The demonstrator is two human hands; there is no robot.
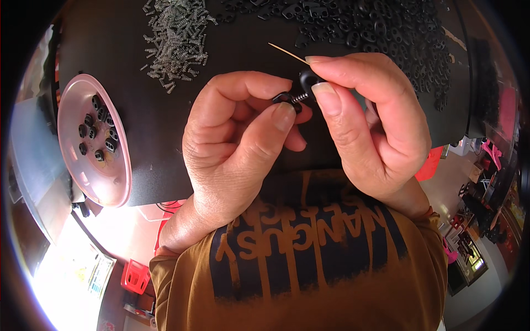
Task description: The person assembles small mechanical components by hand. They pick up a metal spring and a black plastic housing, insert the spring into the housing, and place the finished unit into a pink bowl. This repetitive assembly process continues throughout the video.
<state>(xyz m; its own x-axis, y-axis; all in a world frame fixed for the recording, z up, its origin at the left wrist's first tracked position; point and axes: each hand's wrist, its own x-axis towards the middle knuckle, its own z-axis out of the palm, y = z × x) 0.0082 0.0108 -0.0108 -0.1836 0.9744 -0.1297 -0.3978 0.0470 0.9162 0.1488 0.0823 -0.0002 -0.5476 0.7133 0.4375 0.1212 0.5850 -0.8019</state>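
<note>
My left hand (232,132) pinches a small black plastic piece (282,97) between thumb and forefinger. Between that piece and a second one runs a small metal spring (300,98). My right hand (381,118) grips the second, a black plastic piece with a rounded loop (309,81). A thin wooden toothpick (287,52) sticks out past my right fingertips, pointing up and left. Both pieces look like parts of a cord lock. My fingers partly cover them, so I cannot tell how far the spring sits inside either one.
Loose metal springs (175,44) lie heaped on the dark table (149,176) at the far side. Right of them spreads a big pile of black plastic pieces (381,33). A translucent pink bowl (122,171) on the left holds several black cord locks (112,144).
</note>
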